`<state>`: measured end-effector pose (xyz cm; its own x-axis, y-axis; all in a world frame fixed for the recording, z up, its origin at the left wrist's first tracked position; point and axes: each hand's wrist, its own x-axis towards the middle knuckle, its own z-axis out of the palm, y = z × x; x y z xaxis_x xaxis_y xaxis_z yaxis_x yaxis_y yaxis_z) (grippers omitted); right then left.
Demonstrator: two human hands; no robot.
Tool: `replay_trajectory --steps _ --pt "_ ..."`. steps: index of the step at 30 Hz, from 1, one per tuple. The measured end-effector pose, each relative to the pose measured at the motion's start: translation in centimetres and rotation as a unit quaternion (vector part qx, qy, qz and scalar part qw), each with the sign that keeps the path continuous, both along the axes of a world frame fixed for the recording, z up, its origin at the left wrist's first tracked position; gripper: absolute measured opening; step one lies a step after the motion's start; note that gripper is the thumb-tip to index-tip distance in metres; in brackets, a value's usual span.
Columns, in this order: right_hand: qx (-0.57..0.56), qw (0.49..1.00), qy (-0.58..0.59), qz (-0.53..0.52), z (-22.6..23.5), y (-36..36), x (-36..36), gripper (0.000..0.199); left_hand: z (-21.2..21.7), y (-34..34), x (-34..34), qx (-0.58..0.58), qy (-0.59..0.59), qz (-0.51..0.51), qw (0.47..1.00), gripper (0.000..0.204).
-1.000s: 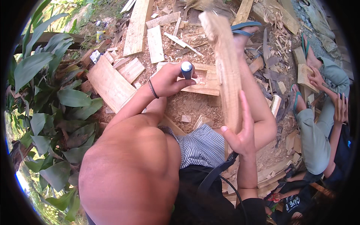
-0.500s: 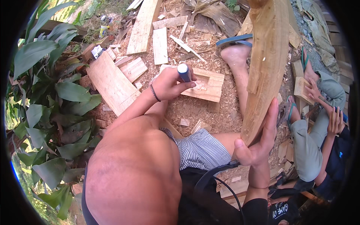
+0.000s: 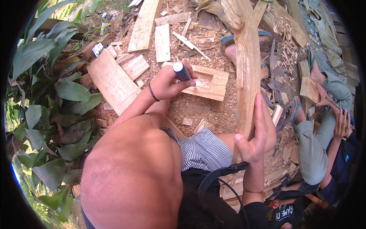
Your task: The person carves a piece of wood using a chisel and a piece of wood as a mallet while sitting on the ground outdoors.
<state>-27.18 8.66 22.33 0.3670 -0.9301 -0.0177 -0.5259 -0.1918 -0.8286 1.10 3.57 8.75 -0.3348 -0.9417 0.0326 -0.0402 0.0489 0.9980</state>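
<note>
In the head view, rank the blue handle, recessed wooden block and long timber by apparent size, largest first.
1. Long timber, in the right hand; probably nearer the camera, which may exaggerate its size.
2. Recessed wooden block.
3. Blue handle, in the left hand.

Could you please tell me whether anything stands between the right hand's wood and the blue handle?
Nothing visible does: between the long piece of wood in the right hand and the blue handle in the left hand, the space looks open. The recessed board lies lower down, not across it.
</note>
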Motion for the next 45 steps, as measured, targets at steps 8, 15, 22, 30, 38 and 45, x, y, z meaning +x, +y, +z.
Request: replay_trajectory --steps 8,15,22,30,38,45 --pt "0.058 0.997 -0.041 -0.019 -0.9 0.6 -0.3 0.097 -0.5 0.0 0.1 -0.051 -0.008 -0.014 0.999 0.015" --pt "0.042 0.998 0.033 0.041 2.0 -0.3 0.4 0.095 0.3 -0.7 -0.2 -0.036 -0.033 -0.054 0.997 0.018" --pt "0.045 0.984 0.077 0.152 0.4 0.0 1.1 0.097 0.8 -1.4 -0.5 -0.080 -0.100 -0.103 0.986 0.024" --pt "0.018 0.967 0.196 0.160 3.2 0.5 2.8 0.087 -1.2 -2.6 -3.0 -0.269 -0.002 -0.019 0.963 0.023" --pt "0.013 0.975 0.156 0.159 2.0 0.4 3.2 0.095 -3.9 -0.3 -0.2 -0.155 -0.096 -0.058 0.982 0.028" --pt "-0.086 0.993 0.074 -0.018 3.4 1.3 0.3 0.108 -1.4 1.2 1.1 0.108 0.032 -0.022 0.993 0.022"
